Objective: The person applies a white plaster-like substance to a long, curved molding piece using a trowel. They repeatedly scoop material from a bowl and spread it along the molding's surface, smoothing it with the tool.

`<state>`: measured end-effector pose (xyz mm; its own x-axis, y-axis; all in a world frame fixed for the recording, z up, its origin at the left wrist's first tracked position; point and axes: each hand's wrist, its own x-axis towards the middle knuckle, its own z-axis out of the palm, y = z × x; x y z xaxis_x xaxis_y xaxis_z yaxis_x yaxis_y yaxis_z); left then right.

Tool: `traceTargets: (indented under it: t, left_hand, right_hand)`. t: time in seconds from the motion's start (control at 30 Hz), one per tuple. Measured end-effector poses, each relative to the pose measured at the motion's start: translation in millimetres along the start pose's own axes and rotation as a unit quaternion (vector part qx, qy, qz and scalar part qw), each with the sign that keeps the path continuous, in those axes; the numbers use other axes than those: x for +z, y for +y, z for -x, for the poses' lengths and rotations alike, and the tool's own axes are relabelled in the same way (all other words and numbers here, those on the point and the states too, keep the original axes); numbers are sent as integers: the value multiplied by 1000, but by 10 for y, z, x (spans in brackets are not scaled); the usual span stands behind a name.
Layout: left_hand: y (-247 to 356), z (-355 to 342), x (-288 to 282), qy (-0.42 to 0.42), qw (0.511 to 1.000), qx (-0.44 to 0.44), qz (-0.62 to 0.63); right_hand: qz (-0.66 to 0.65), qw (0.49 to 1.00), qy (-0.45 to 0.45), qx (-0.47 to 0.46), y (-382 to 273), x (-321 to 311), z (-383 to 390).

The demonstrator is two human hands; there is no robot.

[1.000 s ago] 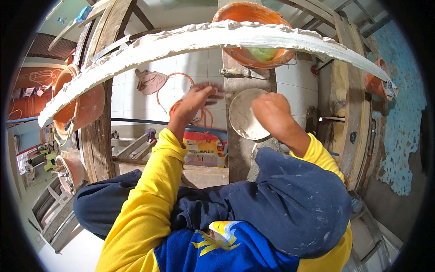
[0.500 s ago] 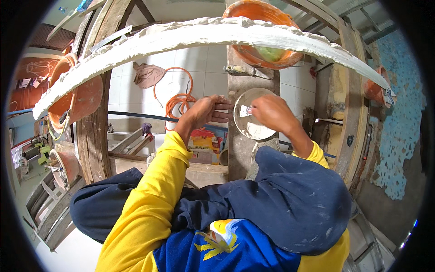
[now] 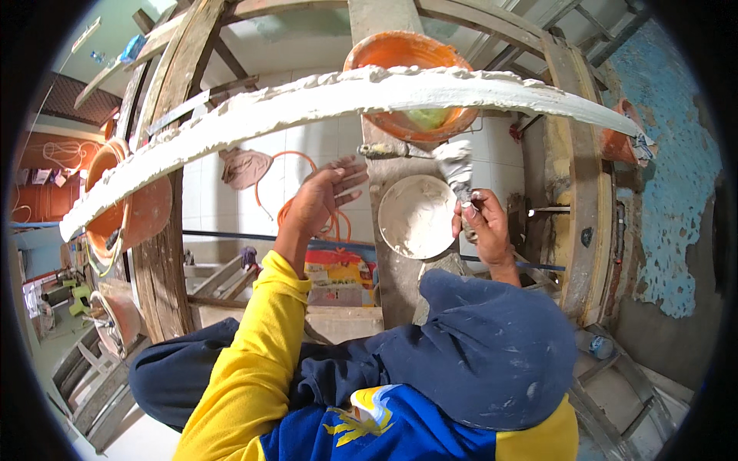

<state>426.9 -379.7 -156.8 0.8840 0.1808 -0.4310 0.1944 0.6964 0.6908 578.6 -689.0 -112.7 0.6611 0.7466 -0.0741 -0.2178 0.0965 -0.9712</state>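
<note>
My right hand (image 3: 492, 227) is closed round the handle of a putty knife (image 3: 458, 180), held upright with white plaster heaped on its blade. Beside it, on a plank, stands a round tub (image 3: 383, 233) with white plaster coating its inside. My left hand (image 3: 323, 192) hovers left of the plank, fingers stretched out and holding nothing. A long strip coated in white plaster (image 3: 307, 104) crosses in front of both hands, its upper edge rough and lumpy. A second plaster-smeared hand tool (image 3: 384, 150) lies on the plank beyond the tub.
An orange basin (image 3: 411, 132) sits on the plank (image 3: 396, 288) behind the strip. Orange buckets (image 3: 150, 211) hang at the left. Wooden posts (image 3: 157, 261) flank me. Far below, a coiled orange hose (image 3: 338, 223) and a brown cloth (image 3: 244, 167) lie on the tiled floor.
My right hand has lifted the putty knife out of the tub and turned its blade up, loaded with plaster. My left hand has moved slightly left, away from the tub.
</note>
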Motion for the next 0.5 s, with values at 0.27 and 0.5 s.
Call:
traceTargets:
  t: [0.27, 0.5]
  left_hand:
    - [545, -3, 554, -93, 956, 222, 169]
    - [554, -47, 542, -74, 942, 246, 218]
  right_hand:
    - [8, 974, 152, -168, 311, 454, -475]
    - [34, 961, 208, -181, 521, 689, -739]
